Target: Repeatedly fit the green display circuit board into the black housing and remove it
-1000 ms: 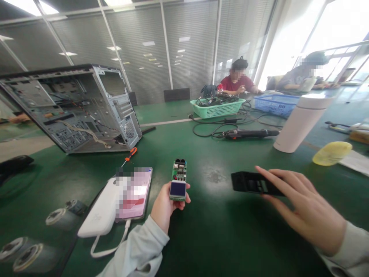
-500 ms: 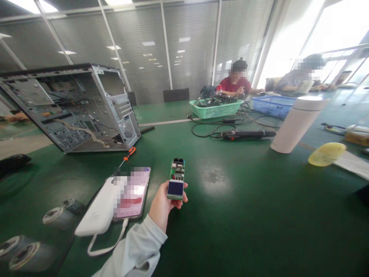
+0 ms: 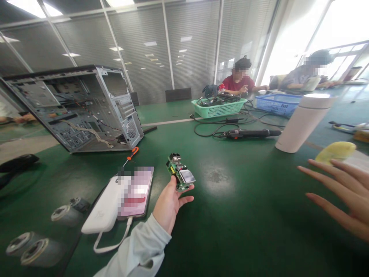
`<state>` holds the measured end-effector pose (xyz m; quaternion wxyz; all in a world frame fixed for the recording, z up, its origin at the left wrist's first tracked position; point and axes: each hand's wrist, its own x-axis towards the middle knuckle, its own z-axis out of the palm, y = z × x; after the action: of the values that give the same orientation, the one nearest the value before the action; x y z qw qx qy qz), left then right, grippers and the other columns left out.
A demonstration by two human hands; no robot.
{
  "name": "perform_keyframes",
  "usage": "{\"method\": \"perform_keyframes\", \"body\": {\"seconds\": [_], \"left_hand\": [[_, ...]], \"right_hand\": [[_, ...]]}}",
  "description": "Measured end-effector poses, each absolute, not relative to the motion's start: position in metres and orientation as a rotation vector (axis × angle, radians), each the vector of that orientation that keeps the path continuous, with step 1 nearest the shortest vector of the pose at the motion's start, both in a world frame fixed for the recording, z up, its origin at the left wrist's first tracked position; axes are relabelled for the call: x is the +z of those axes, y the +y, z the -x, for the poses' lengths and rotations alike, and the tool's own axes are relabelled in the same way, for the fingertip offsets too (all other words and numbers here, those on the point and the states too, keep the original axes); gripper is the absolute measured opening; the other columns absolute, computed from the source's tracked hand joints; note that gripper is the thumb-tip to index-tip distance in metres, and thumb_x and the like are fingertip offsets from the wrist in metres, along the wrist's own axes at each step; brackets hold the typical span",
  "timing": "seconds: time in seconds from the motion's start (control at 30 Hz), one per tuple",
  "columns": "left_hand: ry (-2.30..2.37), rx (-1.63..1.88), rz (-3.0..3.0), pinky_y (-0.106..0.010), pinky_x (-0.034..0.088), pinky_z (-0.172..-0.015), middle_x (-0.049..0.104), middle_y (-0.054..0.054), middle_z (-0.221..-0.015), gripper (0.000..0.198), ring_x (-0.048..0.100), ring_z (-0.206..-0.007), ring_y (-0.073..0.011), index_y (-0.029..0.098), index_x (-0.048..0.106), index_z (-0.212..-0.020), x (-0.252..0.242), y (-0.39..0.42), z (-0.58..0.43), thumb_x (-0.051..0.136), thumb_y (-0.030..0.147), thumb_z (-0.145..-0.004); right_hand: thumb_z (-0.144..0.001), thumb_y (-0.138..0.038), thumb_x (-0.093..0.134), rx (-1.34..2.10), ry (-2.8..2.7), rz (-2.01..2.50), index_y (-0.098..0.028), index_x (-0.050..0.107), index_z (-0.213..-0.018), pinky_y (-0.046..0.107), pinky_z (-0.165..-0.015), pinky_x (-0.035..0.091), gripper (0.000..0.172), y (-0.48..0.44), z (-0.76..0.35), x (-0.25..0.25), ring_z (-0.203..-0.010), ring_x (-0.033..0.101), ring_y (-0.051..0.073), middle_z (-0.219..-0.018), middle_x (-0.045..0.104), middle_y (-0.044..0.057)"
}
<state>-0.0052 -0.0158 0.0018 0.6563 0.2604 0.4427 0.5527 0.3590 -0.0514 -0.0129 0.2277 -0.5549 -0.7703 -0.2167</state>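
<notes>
Between the fingers and thumb of my left hand (image 3: 170,200) is a green circuit board (image 3: 179,169) with a small square screen and black connectors at its far end. It is tilted above the green table (image 3: 236,219). At the right edge my right hand (image 3: 343,192), partly cut off, is open with its fingers spread and nothing in it. It is nearest to a yellow oval object (image 3: 336,151). Left of my left hand lie a phone (image 3: 138,196) and a white power bank (image 3: 105,211) with a white cable.
An open computer case (image 3: 86,111) stands at the left, an orange screwdriver (image 3: 133,153) beside it. Several metal cylinders (image 3: 43,252) lie front left. Farther off are a green basket (image 3: 220,109), a black power tool (image 3: 250,134), a pale bottle (image 3: 304,123), a blue basket (image 3: 278,104) and two people.
My left hand has turned the circuit board, so its side edge now shows and its screen looks pale. My right hand has come into view from the right, fingers spread.
</notes>
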Motion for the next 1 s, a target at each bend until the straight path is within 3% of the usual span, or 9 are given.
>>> {"method": "perform_keyframes", "body": {"seconds": [0.13, 0.23, 0.5, 0.6, 0.7, 0.8, 1.0], "left_hand": [[1.087, 1.275, -0.744, -0.029, 0.053, -0.062, 0.067, -0.008, -0.094, 0.033, 0.065, -0.082, -0.0195, 0.015, 0.058, -0.09, -0.003, -0.014, 0.008, 0.069, 0.041, -0.072], [1.2, 1.33, -1.01, -0.028, 0.051, -0.063, 0.066, -0.005, -0.088, 0.039, 0.063, -0.078, -0.0179, 0.017, 0.055, -0.086, -0.007, -0.013, 0.012, 0.076, 0.039, -0.061], [1.389, 1.162, -1.87, -0.034, 0.048, -0.076, 0.06, -0.003, -0.092, 0.027, 0.06, -0.086, -0.0197, 0.021, 0.056, -0.094, -0.007, -0.021, 0.016, 0.067, 0.025, -0.07], [1.36, 1.093, -2.099, -0.034, 0.046, -0.076, 0.059, -0.003, -0.09, 0.026, 0.058, -0.085, -0.02, 0.021, 0.057, -0.093, -0.005, -0.024, 0.016, 0.066, 0.021, -0.069], [1.302, 1.099, -2.185, -0.035, 0.045, -0.079, 0.059, -0.003, -0.09, 0.027, 0.057, -0.087, -0.0205, 0.02, 0.057, -0.095, -0.004, -0.025, 0.015, 0.064, 0.018, -0.069], [1.259, 1.12, -2.117, -0.035, 0.045, -0.083, 0.061, -0.004, -0.095, 0.032, 0.058, -0.091, -0.022, 0.021, 0.058, -0.099, -0.003, -0.025, 0.015, 0.066, 0.019, -0.069], [1.214, 1.169, -1.717, -0.032, 0.045, -0.077, 0.063, -0.007, -0.098, 0.045, 0.059, -0.086, -0.0231, 0.022, 0.059, -0.11, 0.0, -0.029, 0.016, 0.071, 0.033, -0.069]], "right_hand": [[-0.098, -0.049, 0.02, -0.688, -2.223, 1.326, -0.019, 0.04, -0.131, 0.052, -0.1, 0.034, 0.048, -0.033, -0.304, -0.005, -0.13, 0.027, 0.028, -0.135, 0.037, 0.009], [-0.098, -0.042, 0.025, -0.609, -2.265, 1.246, -0.02, 0.038, -0.134, 0.054, -0.101, 0.033, 0.044, -0.024, -0.272, 0.004, -0.131, 0.024, 0.028, -0.138, 0.032, 0.007], [-0.092, -0.033, 0.043, -0.514, -2.386, 1.016, -0.017, 0.036, -0.137, 0.052, -0.108, 0.027, 0.048, -0.021, -0.197, 0.016, -0.132, 0.021, 0.026, -0.141, 0.027, 0.006], [-0.088, -0.028, 0.053, -0.505, -2.374, 0.93, -0.016, 0.041, -0.132, 0.049, -0.108, 0.026, 0.047, -0.018, -0.178, 0.007, -0.129, 0.025, 0.026, -0.136, 0.036, 0.005], [-0.089, -0.026, 0.054, -0.416, -2.336, 0.841, -0.014, 0.047, -0.122, 0.043, -0.103, 0.034, 0.036, -0.013, -0.173, -0.002, -0.119, 0.037, 0.022, -0.12, 0.05, 0.006], [-0.092, -0.037, 0.053, -0.127, -2.309, 0.833, -0.015, 0.05, -0.117, 0.036, -0.092, 0.042, 0.033, -0.01, -0.178, -0.007, -0.107, 0.046, 0.019, -0.111, 0.053, 0.006], [-0.092, -0.053, 0.044, 0.898, -2.084, 0.988, -0.015, 0.05, -0.114, 0.03, -0.08, 0.046, 0.044, -0.018, -0.178, -0.009, -0.092, 0.052, 0.016, -0.104, 0.054, 0.007]]}}
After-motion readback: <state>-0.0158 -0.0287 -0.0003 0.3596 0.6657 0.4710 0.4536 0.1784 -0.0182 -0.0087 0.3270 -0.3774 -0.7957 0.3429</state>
